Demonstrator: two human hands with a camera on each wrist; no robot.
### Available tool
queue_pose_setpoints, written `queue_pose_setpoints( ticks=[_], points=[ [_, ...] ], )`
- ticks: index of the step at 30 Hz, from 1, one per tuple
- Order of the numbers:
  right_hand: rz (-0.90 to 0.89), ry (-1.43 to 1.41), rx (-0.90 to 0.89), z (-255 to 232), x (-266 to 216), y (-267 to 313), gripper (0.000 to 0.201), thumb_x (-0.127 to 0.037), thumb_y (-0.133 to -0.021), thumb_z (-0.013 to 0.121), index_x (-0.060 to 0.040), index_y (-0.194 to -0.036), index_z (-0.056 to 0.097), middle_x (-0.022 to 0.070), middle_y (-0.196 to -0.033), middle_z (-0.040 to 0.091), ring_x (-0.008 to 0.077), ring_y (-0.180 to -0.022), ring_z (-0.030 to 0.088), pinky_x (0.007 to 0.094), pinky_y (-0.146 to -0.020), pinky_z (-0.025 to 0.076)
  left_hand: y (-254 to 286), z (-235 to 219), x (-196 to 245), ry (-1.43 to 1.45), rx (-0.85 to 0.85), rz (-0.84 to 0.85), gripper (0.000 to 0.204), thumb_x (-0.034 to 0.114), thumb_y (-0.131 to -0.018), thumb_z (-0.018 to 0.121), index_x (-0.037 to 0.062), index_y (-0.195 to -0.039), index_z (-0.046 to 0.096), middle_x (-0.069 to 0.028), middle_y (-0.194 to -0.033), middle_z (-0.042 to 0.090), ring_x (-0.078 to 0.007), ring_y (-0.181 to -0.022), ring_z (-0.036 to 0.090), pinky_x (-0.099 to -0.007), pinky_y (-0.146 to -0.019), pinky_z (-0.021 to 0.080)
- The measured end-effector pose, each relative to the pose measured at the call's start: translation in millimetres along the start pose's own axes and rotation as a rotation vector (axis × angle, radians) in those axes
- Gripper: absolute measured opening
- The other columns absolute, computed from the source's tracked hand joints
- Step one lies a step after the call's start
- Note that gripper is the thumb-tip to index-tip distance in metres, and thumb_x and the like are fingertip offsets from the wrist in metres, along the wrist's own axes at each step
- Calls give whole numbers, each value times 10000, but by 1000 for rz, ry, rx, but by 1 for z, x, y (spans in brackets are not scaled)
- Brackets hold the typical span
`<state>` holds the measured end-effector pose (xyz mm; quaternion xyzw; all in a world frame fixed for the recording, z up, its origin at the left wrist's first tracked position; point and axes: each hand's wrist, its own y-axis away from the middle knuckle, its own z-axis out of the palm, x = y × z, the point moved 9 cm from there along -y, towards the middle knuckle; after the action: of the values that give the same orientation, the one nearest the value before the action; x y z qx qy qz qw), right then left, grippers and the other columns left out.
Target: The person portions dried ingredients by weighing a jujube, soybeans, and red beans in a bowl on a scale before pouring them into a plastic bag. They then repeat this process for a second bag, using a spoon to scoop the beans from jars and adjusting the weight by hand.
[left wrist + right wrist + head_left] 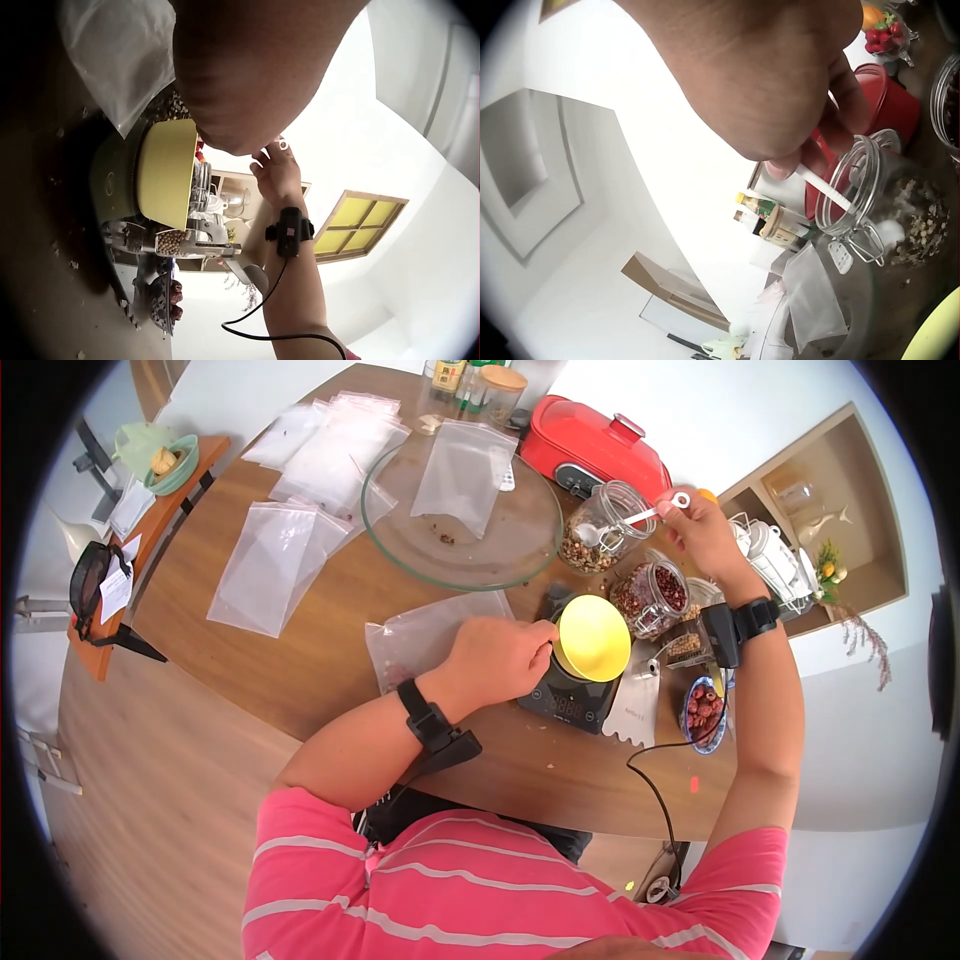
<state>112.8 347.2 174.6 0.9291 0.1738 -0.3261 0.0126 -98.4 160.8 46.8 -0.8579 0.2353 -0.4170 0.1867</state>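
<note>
My left hand point(500, 658) pinches the near-left edge of a yellow bowl point(593, 638), which sits over a black digital kitchen scale point(566, 700). In my right hand point(704, 538) is the handle of a white spoon point(640, 516). The spoon slants through the mouth of an open glass clip-top jar point(606, 510), its bowl inside above a mix of pale and brown bits point(921, 225). A second clip-top jar point(650, 596) of dark red beans stands beside it. The left wrist view shows the yellow bowl side-on, with the pinching fingertips hidden behind the hand.
A glass turntable point(465, 575) bears a clear zip bag point(465, 475). More bags point(275, 565) lie to the left, another point(420, 635) near the scale. A red electric cooker point(595, 445) stands behind the jars. A blue-patterned bowl point(705, 716) of red dates is at right, beside a cable.
</note>
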Motion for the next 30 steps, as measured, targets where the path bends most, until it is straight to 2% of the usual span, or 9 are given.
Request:
queue_pose_setpoints(
  ticks=[2, 3, 5, 8, 11, 15, 23, 30],
  points=[
    [107, -92, -81, 13, 15, -1, 204, -247, -1071, 624, -53, -1066, 687, -2, -867, 695, 66, -682, 578, 248, -597, 471, 0, 1, 1, -1, -11, -1, 130, 172, -892, 681, 138, -1006, 734, -85, -750, 716, -324, -658, 682, -458, -571, 510],
    [106, -91, -81, 14, 17, -2, 204, -247, -1071, 624, -53, -1066, 687, -2, -867, 695, 66, -682, 578, 248, -597, 471, 0, 1, 1, -4, -13, -6, 131, 171, -891, 682, 138, -1006, 734, -86, -751, 718, -323, -660, 684, -458, -573, 512],
    [235, -292, -69, 19, 32, -4, 200, -224, -1067, 620, -37, -1089, 687, 19, -913, 723, 71, -684, 587, 246, -579, 486, 0, 2, 0, -8, -16, -11, 131, 169, -889, 682, 137, -1005, 733, -87, -753, 719, -322, -662, 686, -458, -575, 515],
    [323, -330, 37, 4, 53, -11, 196, -199, -1067, 608, -26, -1119, 685, 29, -938, 727, 73, -683, 591, 234, -563, 499, 0, 1, -3, -7, -6, -14, 132, 167, -888, 681, 139, -1007, 733, -88, -757, 721, -324, -666, 688, -455, -580, 520],
    [385, -411, 18, 5, 58, -4, 191, -185, -1073, 592, -36, -1155, 677, 29, -953, 729, 64, -674, 578, 212, -567, 504, 0, 2, -4, 6, 7, -7, 133, 166, -887, 680, 135, -1004, 734, -90, -761, 724, -328, -672, 690, -456, -586, 524],
    [405, -528, -19, 8, 60, 2, 183, -177, -1080, 578, -46, -1174, 665, 25, -968, 735, 49, -669, 567, 195, -568, 502, 0, 7, -5, -12, -41, -22, 132, 167, -884, 681, 130, -997, 737, -94, -771, 727, -331, -685, 693, -459, -598, 527],
    [457, -627, 79, -10, 99, 9, 148, -157, -1084, 567, -56, -1155, 649, 42, -987, 760, 35, -661, 555, 179, -558, 499, 1, 9, -6, -11, -41, -20, 129, 168, -884, 679, 125, -989, 739, -93, -775, 730, -334, -689, 693, -461, -604, 528],
    [436, -677, 114, -12, 97, 15, 114, -132, -1072, 574, -47, -1107, 643, 54, -969, 755, 32, -674, 574, 179, -565, 520, 1, 10, -5, -20, -51, -15, 117, 173, -888, 681, 131, -981, 738, -87, -763, 727, -328, -686, 692, -458, -601, 526]
  ],
)
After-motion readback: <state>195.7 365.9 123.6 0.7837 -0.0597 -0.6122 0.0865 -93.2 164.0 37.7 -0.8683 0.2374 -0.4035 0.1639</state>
